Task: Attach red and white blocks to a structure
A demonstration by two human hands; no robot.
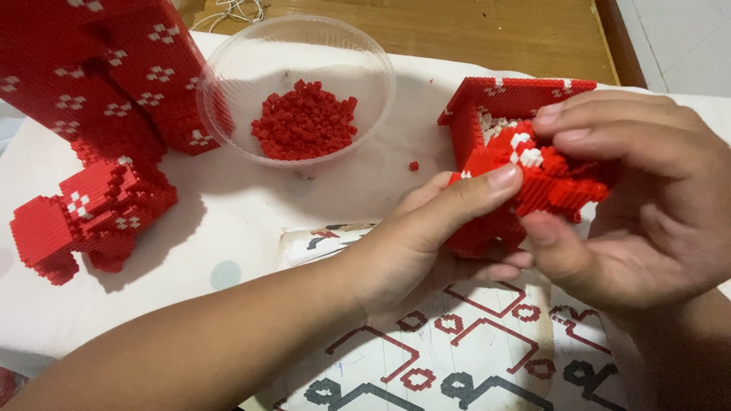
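Note:
Both hands grip a red micro-brick piece (550,185) with small white patches, held just above the cloth at right. My left hand (426,236) presses its thumb on the piece's left side, fingers underneath. My right hand (632,213) wraps it from the right, fingertips on top and thumb below. Behind it stands an open red brick box section (495,103) with white bricks inside, touching or joined to the held piece; I cannot tell which.
A clear plastic bowl (228,68) holds a heap of loose red bricks (304,122). A tall red brick model (99,114) with white flower marks stands at left. One loose red brick (413,165) lies on the white cloth (251,213). A printed patterned sheet (472,358) lies below my hands.

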